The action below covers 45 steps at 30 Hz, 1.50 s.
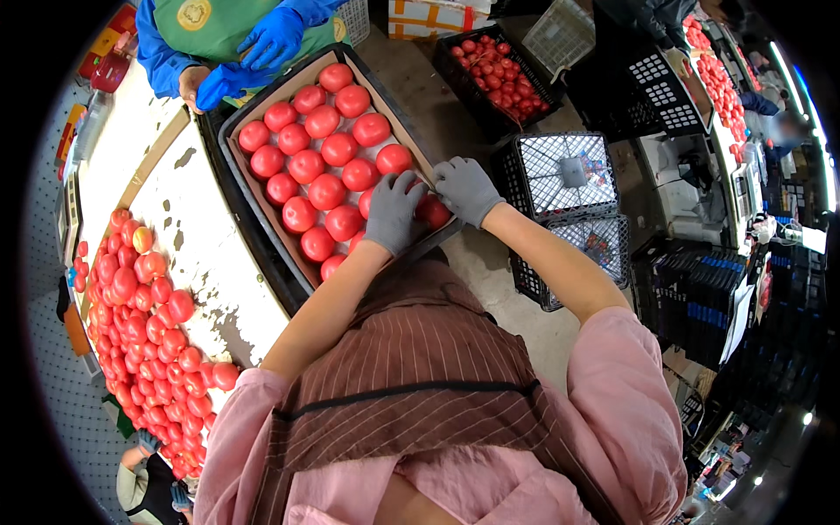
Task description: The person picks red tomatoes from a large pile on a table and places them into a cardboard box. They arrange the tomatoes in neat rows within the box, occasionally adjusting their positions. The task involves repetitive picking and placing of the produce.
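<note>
A black plastic crate lined with brown cardboard stands tilted in view before me, with rows of red tomatoes on a pale sheet inside. My left hand, in a grey knit glove, reaches over the near end of the crate, its fingertips among the tomatoes; what lies beneath the palm is hidden. At the crate's right edge, my right hand, gloved the same way, has its bent fingers on the cardboard liner's rim. A tomato lies between the two hands in the near right corner.
Loose tomatoes are heaped on the white worktop at left. Across the crate stands a person in blue gloves. A black crate of tomatoes and stacked black mesh crates are on the floor to the right.
</note>
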Motion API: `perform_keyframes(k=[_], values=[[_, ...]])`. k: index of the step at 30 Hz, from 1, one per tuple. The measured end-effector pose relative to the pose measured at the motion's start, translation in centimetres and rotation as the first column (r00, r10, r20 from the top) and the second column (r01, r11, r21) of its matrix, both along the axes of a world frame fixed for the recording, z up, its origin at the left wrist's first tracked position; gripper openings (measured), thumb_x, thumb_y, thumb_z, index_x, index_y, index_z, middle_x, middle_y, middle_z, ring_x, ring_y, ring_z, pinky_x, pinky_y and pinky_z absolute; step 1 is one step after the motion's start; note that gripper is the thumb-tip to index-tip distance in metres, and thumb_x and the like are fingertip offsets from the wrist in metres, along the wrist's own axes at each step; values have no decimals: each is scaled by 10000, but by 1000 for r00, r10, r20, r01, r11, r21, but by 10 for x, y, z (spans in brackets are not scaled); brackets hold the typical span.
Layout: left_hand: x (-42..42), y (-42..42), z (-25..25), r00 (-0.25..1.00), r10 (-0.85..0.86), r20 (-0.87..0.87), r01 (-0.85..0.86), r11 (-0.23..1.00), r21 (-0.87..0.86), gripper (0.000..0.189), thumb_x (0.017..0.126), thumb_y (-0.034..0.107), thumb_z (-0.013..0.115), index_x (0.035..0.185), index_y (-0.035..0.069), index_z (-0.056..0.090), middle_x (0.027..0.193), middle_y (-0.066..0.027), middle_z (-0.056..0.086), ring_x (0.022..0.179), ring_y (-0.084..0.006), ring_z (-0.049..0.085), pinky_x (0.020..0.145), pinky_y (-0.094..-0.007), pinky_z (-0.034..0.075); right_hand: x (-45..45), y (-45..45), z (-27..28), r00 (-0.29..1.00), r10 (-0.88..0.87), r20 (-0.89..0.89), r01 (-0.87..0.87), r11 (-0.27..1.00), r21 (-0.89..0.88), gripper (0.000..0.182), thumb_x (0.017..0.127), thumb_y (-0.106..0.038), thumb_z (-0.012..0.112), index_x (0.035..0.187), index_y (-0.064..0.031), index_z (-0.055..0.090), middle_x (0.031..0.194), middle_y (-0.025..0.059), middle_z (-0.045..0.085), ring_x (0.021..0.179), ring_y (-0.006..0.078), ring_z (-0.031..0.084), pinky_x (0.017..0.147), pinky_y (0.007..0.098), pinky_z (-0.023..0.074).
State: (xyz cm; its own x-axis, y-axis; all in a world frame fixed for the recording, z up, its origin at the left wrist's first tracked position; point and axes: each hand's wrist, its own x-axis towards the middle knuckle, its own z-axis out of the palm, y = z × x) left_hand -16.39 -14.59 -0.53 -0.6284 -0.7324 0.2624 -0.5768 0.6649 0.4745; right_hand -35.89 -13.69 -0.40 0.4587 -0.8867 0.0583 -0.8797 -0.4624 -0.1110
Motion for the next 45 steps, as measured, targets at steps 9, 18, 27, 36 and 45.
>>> perform_keyframes(k=[9, 18, 27, 36, 45], values=[[5, 3, 2, 999, -6, -45, 7, 999, 34, 487, 567, 154, 750, 1027, 111, 596, 1080, -113, 533, 1026, -348, 505, 859, -435, 451, -8, -37, 5, 704, -431, 564, 505, 863, 29, 141, 775, -225, 637, 765, -89, 673, 836, 81, 629, 840, 272, 602, 740, 369, 485], [9, 2, -16, 998, -24, -66, 28, 998, 56, 448, 662, 79, 683, 1095, 98, 565, 1065, -137, 543, 1032, -349, 514, 869, -434, 444, 42, -54, 8, 869, 262, -420, -225, 965, 136, 169, 804, -171, 536, 774, -124, 695, 886, 29, 645, 933, 201, 560, 946, 367, 354], [99, 26, 33, 306, 799, -518, 442, 362, 820, 640, 791, 109, 700, 1351, 43, 398, 1272, -125, 489, 1169, -274, 513, 943, -416, 476, 41, -39, 35, 790, 359, -497, -169, 907, 386, 608, 842, -523, 490, 1192, -40, 608, 1233, 140, 561, 1231, 287, 425, 1140, 483, 104], [158, 73, 50, -292, 909, -296, 910, 360, 206, 668, 800, 378, 718, 1296, 51, 412, 1188, -163, 518, 922, -254, 565, 764, -322, 546, 82, -38, 66, 986, 77, -145, -47, 978, 202, 421, 838, -434, 551, 1087, -108, 646, 1089, 87, 658, 1028, 290, 595, 1068, 529, 240], [162, 71, 92, -254, 939, -230, 899, 317, 302, 610, 848, 637, 424, 1068, 80, 540, 949, -129, 569, 693, -192, 468, 598, -322, 431, 100, -65, 17, 35, -925, 379, 85, 381, 921, 502, 876, -479, 556, 868, 17, 639, 839, 132, 658, 755, 201, 642, 636, 316, 509]])
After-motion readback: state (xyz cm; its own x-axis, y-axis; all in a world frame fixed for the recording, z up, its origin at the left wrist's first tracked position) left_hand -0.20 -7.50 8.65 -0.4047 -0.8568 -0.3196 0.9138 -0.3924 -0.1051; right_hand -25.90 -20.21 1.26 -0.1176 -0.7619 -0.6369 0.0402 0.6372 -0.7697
